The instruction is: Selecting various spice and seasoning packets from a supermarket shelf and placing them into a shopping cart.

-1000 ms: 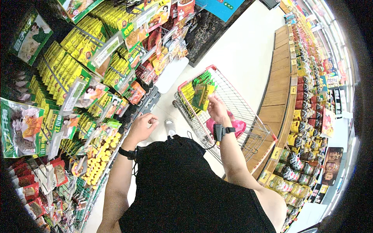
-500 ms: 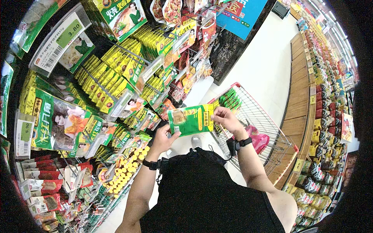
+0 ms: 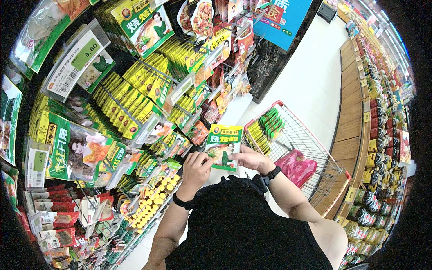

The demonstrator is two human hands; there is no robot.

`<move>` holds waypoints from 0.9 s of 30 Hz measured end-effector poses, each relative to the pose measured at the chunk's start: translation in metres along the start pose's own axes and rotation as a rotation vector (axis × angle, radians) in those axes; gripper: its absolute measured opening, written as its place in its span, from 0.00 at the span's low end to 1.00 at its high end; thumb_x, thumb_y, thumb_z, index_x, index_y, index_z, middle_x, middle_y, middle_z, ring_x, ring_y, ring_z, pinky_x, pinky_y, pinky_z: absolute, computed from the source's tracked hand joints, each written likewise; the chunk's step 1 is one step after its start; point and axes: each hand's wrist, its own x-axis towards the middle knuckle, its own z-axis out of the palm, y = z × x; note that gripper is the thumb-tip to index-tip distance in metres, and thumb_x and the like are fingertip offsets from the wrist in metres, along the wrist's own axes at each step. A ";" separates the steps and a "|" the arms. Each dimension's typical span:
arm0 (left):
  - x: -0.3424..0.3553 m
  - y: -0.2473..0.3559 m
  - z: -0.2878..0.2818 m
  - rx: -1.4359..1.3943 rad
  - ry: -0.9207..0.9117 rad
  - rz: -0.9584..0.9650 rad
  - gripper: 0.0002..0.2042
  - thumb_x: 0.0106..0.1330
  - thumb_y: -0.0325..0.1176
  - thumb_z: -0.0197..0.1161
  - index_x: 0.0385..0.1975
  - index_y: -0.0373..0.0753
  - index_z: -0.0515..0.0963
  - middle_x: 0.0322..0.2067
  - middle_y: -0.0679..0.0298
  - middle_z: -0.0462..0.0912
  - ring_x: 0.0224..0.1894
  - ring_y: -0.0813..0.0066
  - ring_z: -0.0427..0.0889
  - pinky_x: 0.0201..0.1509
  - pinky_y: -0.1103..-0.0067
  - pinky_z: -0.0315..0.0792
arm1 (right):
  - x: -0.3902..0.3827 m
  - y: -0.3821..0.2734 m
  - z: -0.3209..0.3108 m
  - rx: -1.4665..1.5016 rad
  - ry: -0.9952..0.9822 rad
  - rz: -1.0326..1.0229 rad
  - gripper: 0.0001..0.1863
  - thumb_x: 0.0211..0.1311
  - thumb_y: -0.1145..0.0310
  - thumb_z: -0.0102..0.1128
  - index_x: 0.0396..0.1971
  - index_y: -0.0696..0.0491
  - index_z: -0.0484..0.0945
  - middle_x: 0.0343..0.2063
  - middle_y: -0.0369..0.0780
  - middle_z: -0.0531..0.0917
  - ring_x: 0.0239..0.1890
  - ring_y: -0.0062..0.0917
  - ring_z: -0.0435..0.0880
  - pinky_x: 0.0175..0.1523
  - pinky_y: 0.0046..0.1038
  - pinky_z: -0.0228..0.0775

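Note:
A seasoning packet (image 3: 220, 139), green and yellow with a food picture on its front, is held upright before my chest. My left hand (image 3: 197, 170) grips its lower left edge, fingers curled. From the other side, my right hand (image 3: 253, 158) pinches the right edge between thumb and fingers. The fingers behind the packet are hidden. Just past my right hand stands a wire shopping cart (image 3: 325, 182) with a red rim. In it lie several green and yellow packets (image 3: 271, 123) and a pink bag (image 3: 297, 168).
Hanging racks on my left carry rows of yellow-green packets (image 3: 123, 101), red-and-white packets (image 3: 58, 218) and yellow-capped items (image 3: 155, 198). Price tags (image 3: 74, 63) jut out from them. Across the pale aisle floor (image 3: 310, 81) runs a wood-sided display (image 3: 346, 103) of packaged goods.
The packet has turned from lying sideways, back showing, to upright with its front showing. Both hands have shifted their hold to its lower side edges. More of the cart's contents shows.

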 end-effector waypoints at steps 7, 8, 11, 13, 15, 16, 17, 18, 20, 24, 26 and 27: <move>-0.010 -0.007 -0.004 0.037 0.079 -0.091 0.09 0.46 0.26 0.65 0.29 0.41 0.79 0.31 0.65 0.73 0.36 0.64 0.75 0.43 0.70 0.69 | 0.004 0.001 0.001 -0.464 0.004 0.086 0.20 0.60 0.67 0.65 0.50 0.57 0.75 0.40 0.35 0.82 0.33 0.17 0.79 0.37 0.21 0.75; -0.011 -0.008 -0.005 -0.002 0.088 -0.130 0.11 0.44 0.28 0.68 0.30 0.41 0.78 0.33 0.64 0.73 0.38 0.63 0.75 0.44 0.68 0.69 | 0.000 -0.003 0.008 -0.511 0.006 -0.031 0.21 0.60 0.68 0.66 0.51 0.58 0.74 0.39 0.35 0.82 0.34 0.16 0.78 0.39 0.22 0.73; -0.004 -0.003 -0.014 -0.113 0.010 -0.232 0.23 0.42 0.38 0.75 0.39 0.41 0.74 0.36 0.61 0.73 0.41 0.58 0.76 0.47 0.66 0.70 | -0.008 -0.010 0.006 -0.590 -0.081 -0.070 0.23 0.61 0.70 0.65 0.54 0.58 0.70 0.43 0.36 0.81 0.43 0.20 0.77 0.51 0.24 0.71; -0.006 -0.007 -0.017 -0.128 -0.077 -0.244 0.36 0.38 0.56 0.79 0.38 0.39 0.68 0.36 0.58 0.74 0.40 0.58 0.76 0.45 0.66 0.71 | -0.007 -0.007 0.002 -0.797 -0.130 -0.348 0.24 0.62 0.69 0.63 0.57 0.57 0.69 0.49 0.41 0.79 0.50 0.27 0.76 0.58 0.30 0.67; -0.011 -0.008 -0.021 -0.177 -0.121 -0.340 0.38 0.36 0.60 0.78 0.37 0.39 0.67 0.32 0.60 0.73 0.35 0.62 0.76 0.41 0.69 0.71 | -0.008 -0.013 0.003 -0.916 -0.140 -0.420 0.23 0.62 0.70 0.64 0.56 0.58 0.70 0.49 0.39 0.80 0.49 0.24 0.76 0.56 0.27 0.69; -0.011 -0.007 -0.021 -0.157 -0.033 -0.324 0.39 0.34 0.62 0.78 0.37 0.40 0.67 0.28 0.62 0.72 0.31 0.65 0.75 0.37 0.71 0.71 | -0.011 -0.016 0.004 -1.012 -0.144 -0.388 0.23 0.61 0.70 0.64 0.56 0.57 0.71 0.51 0.41 0.79 0.52 0.26 0.75 0.58 0.29 0.67; -0.011 -0.006 -0.021 -0.211 -0.014 -0.388 0.36 0.40 0.63 0.75 0.37 0.38 0.70 0.28 0.59 0.76 0.32 0.60 0.78 0.39 0.68 0.72 | -0.012 -0.018 0.010 -0.951 -0.212 -0.471 0.23 0.61 0.70 0.64 0.56 0.56 0.71 0.52 0.41 0.78 0.53 0.27 0.75 0.59 0.30 0.67; -0.009 -0.004 -0.021 -0.267 -0.051 -0.428 0.35 0.42 0.61 0.75 0.38 0.37 0.72 0.30 0.58 0.78 0.34 0.59 0.79 0.40 0.67 0.73 | -0.013 -0.020 0.013 -0.965 -0.210 -0.489 0.24 0.61 0.70 0.64 0.56 0.56 0.71 0.52 0.41 0.78 0.53 0.27 0.75 0.59 0.30 0.67; -0.012 -0.010 -0.015 -0.249 -0.076 -0.326 0.29 0.49 0.53 0.73 0.43 0.35 0.78 0.37 0.53 0.82 0.40 0.55 0.82 0.44 0.66 0.75 | -0.013 -0.021 0.015 -1.010 -0.220 -0.501 0.23 0.61 0.70 0.65 0.56 0.57 0.71 0.52 0.41 0.79 0.53 0.27 0.75 0.59 0.30 0.67; -0.017 -0.008 -0.011 -0.444 -0.337 -0.481 0.23 0.61 0.49 0.66 0.48 0.37 0.77 0.42 0.50 0.82 0.44 0.53 0.81 0.48 0.66 0.74 | -0.016 -0.031 0.030 -0.992 -0.118 -0.501 0.19 0.60 0.69 0.66 0.50 0.58 0.76 0.44 0.41 0.83 0.44 0.24 0.78 0.52 0.28 0.70; -0.025 -0.008 -0.007 -0.416 -0.285 -0.457 0.23 0.62 0.46 0.65 0.51 0.38 0.75 0.44 0.50 0.81 0.46 0.54 0.81 0.50 0.66 0.74 | -0.011 -0.027 0.029 -0.851 -0.048 -0.405 0.15 0.60 0.71 0.66 0.44 0.60 0.78 0.37 0.37 0.84 0.38 0.19 0.79 0.45 0.25 0.72; -0.027 -0.009 -0.006 -0.457 -0.197 -0.405 0.23 0.62 0.45 0.65 0.52 0.38 0.75 0.45 0.51 0.81 0.47 0.54 0.81 0.51 0.67 0.74 | -0.006 -0.023 0.028 -0.763 -0.017 -0.382 0.13 0.59 0.72 0.66 0.43 0.60 0.79 0.35 0.37 0.84 0.37 0.18 0.79 0.44 0.24 0.73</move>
